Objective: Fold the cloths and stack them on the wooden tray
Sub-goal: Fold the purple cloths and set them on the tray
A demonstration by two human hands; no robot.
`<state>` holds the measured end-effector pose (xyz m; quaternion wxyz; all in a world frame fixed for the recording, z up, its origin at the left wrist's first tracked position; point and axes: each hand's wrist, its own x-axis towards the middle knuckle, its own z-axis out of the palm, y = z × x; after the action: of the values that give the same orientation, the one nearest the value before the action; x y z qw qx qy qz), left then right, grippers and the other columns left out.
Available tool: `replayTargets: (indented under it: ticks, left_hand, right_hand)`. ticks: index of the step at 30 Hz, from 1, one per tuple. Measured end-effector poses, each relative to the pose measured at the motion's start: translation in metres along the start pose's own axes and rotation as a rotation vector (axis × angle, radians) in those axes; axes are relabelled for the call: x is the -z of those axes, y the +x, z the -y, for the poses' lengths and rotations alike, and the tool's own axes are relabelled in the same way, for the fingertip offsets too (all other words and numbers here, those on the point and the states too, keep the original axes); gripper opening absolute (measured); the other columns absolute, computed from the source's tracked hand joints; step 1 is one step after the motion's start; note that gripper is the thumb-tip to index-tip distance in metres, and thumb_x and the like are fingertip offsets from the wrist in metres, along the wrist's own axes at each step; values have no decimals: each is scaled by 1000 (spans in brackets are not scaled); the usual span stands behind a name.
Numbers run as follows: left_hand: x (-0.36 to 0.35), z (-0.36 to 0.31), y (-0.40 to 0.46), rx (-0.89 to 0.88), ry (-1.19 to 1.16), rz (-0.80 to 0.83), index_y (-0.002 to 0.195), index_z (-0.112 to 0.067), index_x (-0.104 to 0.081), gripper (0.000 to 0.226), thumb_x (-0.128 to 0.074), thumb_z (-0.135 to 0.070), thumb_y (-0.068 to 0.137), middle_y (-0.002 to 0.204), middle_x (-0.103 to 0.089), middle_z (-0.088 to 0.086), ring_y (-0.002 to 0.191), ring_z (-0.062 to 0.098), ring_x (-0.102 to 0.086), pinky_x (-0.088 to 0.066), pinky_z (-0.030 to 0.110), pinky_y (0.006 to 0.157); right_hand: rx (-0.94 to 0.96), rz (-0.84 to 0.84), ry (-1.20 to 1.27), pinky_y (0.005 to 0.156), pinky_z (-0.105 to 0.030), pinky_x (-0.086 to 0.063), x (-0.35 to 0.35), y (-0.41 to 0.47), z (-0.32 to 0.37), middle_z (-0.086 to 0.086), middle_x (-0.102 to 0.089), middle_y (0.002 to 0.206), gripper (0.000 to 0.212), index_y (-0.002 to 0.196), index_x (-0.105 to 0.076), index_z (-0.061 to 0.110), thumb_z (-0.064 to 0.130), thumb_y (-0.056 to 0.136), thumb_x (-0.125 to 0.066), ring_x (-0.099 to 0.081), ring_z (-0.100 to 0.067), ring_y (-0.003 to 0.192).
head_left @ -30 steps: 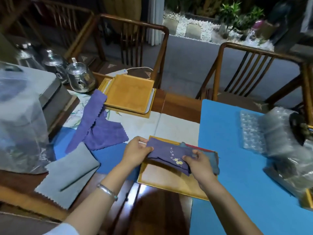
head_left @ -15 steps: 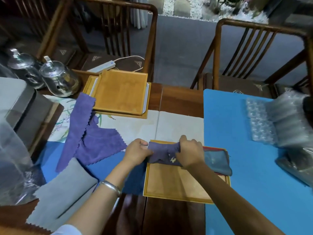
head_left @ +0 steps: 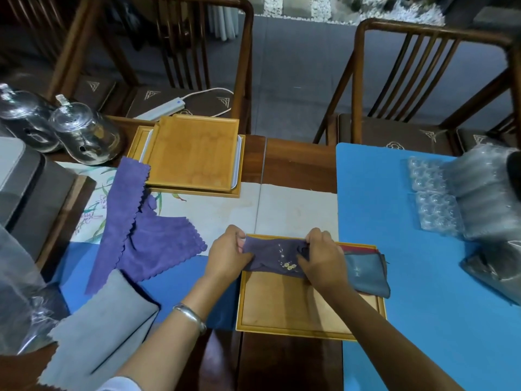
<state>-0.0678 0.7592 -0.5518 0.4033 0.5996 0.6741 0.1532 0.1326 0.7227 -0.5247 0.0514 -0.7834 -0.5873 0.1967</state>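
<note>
Embroidered cloth [head_left: 275, 258]: dusky purple, small yellow flowers, part-folded, lying across the far edge of the tray [head_left: 293, 311], its right end over the stack. Left hand [head_left: 227, 256]: fingers curled, pinching the cloth's left end. Right hand [head_left: 324, 259]: fingers curled over the cloth's right portion, gripping it. Stack [head_left: 366, 273]: folded blue-grey cloth on top, a red edge showing beneath, on the tray's far right corner, overhanging the rim slightly. Purple cloth [head_left: 146, 235]: unfolded, scalloped edge, on the table left of the tray. Grey cloth [head_left: 104, 328]: loosely doubled, near left. Second tray [head_left: 194, 156]: far, centre-left. Glass teapots [head_left: 81, 134]: far left. Bubble wrap [head_left: 465, 198]: right, on the blue mat [head_left: 423, 320]. Risks, judged: the fold may come out skewed if the two hands pull unevenly; dragging the cloth rightward could shift the overhanging stack off the rim; a loose grip would let the fold spring open.
</note>
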Motion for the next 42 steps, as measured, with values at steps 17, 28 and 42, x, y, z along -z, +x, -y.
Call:
replayTargets:
  ticks: [17, 28, 42]
  left_hand:
    - [56, 54, -30, -51, -87, -147, 95, -23, -55, 15, -60, -13, 85, 81, -63, -4, 74, 14, -62, -45, 21, 67]
    - [148, 131, -52, 176, -116, -472, 92, -24, -56, 19, -67, -17, 78, 87, -66, -6, 67, 1, -60, -43, 9, 63]
    - [165, 178, -13, 327, 318, -316, 102, -12, -43, 38, -60, -40, 83, 108, -56, 12, 102, 37, -51, -36, 40, 76]
  right_hand:
    - [266, -27, -28, 91, -28, -42, 21, 0, 41, -4, -54, 123, 39, 126, -48, 19, 40, 94, -47, -50, -19, 108]
    - [690, 158, -122, 86, -37, -45, -34, 6, 178, -8, -54, 113, 32, 118, -50, 15, 33, 91, -48, -53, -26, 103]
    - [648, 221, -269, 85, -38, -44, -93, 36, 239, -17, -52, 118, 40, 121, -46, 7, 34, 93, -53, -50, -32, 108]
